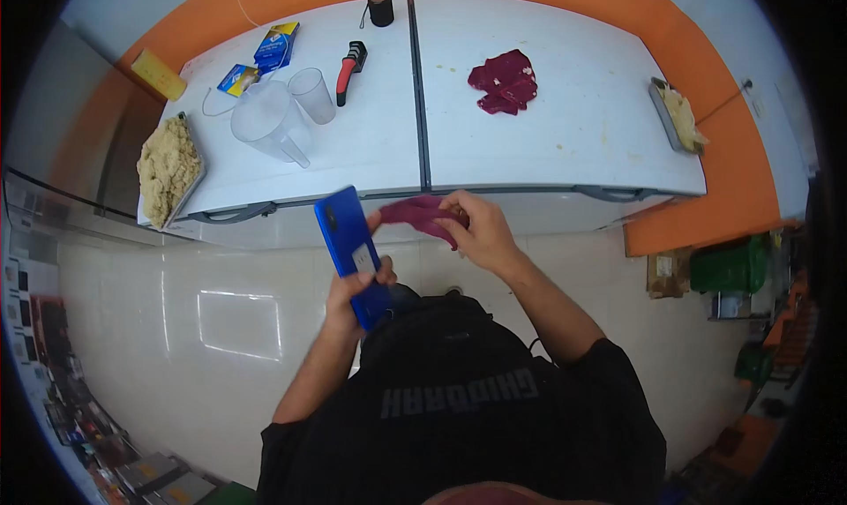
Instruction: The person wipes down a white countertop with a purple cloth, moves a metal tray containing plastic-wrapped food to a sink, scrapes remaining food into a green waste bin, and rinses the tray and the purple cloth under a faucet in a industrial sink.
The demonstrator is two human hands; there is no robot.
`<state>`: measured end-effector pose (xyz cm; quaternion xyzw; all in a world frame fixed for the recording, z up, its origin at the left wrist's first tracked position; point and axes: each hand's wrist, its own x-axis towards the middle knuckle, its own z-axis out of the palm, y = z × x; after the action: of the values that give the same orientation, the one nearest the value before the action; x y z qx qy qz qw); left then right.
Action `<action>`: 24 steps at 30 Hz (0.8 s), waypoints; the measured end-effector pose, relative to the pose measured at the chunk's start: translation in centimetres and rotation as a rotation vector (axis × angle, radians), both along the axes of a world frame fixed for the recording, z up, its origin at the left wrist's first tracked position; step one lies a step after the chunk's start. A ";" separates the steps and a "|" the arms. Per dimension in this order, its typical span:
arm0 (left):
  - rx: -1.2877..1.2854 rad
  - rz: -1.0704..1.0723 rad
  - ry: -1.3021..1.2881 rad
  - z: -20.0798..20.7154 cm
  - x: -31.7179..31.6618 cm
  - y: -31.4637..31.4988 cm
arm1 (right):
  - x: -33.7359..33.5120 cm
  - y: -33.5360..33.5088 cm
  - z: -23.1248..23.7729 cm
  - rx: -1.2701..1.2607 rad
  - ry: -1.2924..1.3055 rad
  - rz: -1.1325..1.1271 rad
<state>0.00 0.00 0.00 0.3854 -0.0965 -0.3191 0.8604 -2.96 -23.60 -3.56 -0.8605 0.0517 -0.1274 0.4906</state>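
My left hand (351, 291) is wrapped round a blue smartphone (344, 223), held tilted with its back and camera bump showing. In the fingers of my right hand (483, 233) is a crumpled maroon cloth (416, 212). Its left end reaches to the phone's edge, where a left fingertip seems to touch it. Both hands are in front of the near edge of a white chest-like top (547, 165). Another maroon cloth (505, 83) lies bunched on the right half of that top.
On the left half stand a clear jug (265, 126), a plastic cup (312, 97), a red-black knife sharpener (352, 71), a black cylinder (380, 10), blue-yellow boxes (279, 44) and a crumbly beige heap (166, 168). A metal tray (668, 121) sits far right. Dark handles (234, 212) line the front.
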 end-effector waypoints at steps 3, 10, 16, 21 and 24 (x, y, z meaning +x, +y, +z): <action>-0.056 0.110 0.104 -0.9 5.4 -4.4 | 5.8 -4.6 2.1 -0.065 0.061 0.066; 0.334 0.130 0.030 -4.9 18.6 -6.5 | 18.8 -6.5 -0.4 -0.008 0.347 0.053; 0.493 0.085 -0.130 -9.7 22.6 -4.1 | 22.8 -5.8 -5.5 -0.440 -0.012 -0.177; 0.554 -0.052 -0.205 -12.3 21.7 0.5 | 20.5 -0.1 -12.1 -0.573 0.079 0.061; 0.579 -0.089 -0.144 -12.6 21.2 2.0 | 22.2 2.1 -12.0 -0.675 0.107 0.212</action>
<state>21.23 2.01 -12.60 0.6315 -0.0791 -0.3426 0.6910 19.25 -21.46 -15.57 -0.9801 -0.0572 -0.0405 0.1857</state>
